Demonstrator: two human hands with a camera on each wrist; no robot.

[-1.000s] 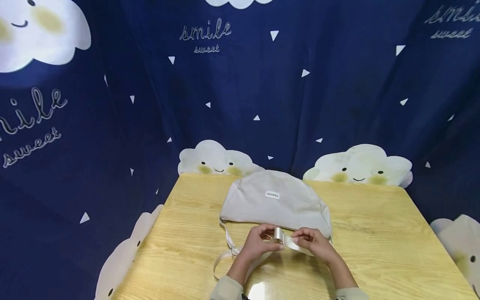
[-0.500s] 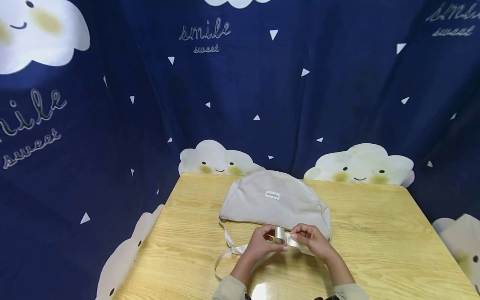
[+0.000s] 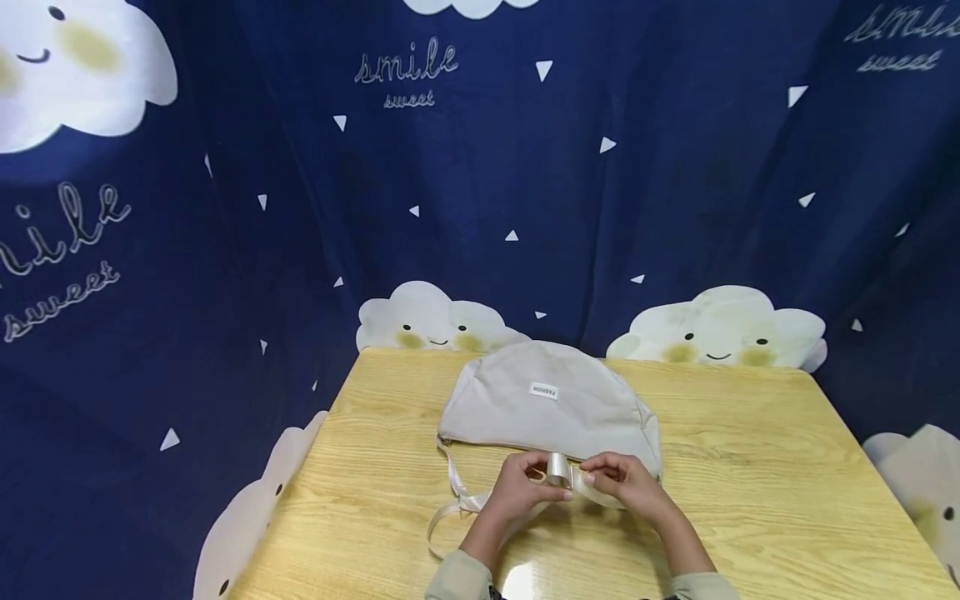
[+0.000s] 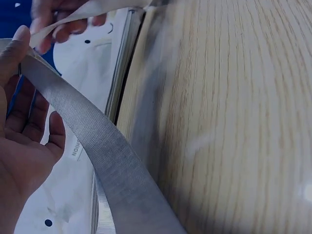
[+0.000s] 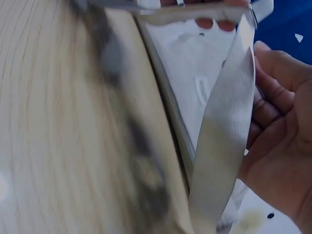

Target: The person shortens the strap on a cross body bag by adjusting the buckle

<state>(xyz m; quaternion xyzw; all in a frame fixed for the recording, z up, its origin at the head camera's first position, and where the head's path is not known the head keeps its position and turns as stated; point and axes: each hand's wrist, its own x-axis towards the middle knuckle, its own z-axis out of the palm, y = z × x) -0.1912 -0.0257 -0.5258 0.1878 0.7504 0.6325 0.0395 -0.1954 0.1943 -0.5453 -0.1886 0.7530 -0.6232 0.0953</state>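
Note:
A pale beige bag [image 3: 551, 417] with a small white label [image 3: 543, 391] lies on the table, its curved side facing away. In front of its zip edge, both hands hold its webbing strap [image 4: 105, 131] above the tabletop. My left hand [image 3: 522, 485] pinches the strap near a small loop, thumb and fingers curled around it. My right hand [image 3: 628, 483] pinches the strap just right of a thin metal slider [image 5: 253, 17]. In the right wrist view a wide length of strap hangs down beside the right palm.
More of the strap [image 3: 435, 533] trails in a loop on the wooden table [image 3: 360, 467], left of the left forearm. A dark blue curtain [image 3: 480, 183] printed with clouds and triangles hangs behind and beside the table.
My right hand has shifted slightly left, its fingertips closer to the slider, and less strap shows between the hands. Both hands keep their pinch; the bag stays in place.

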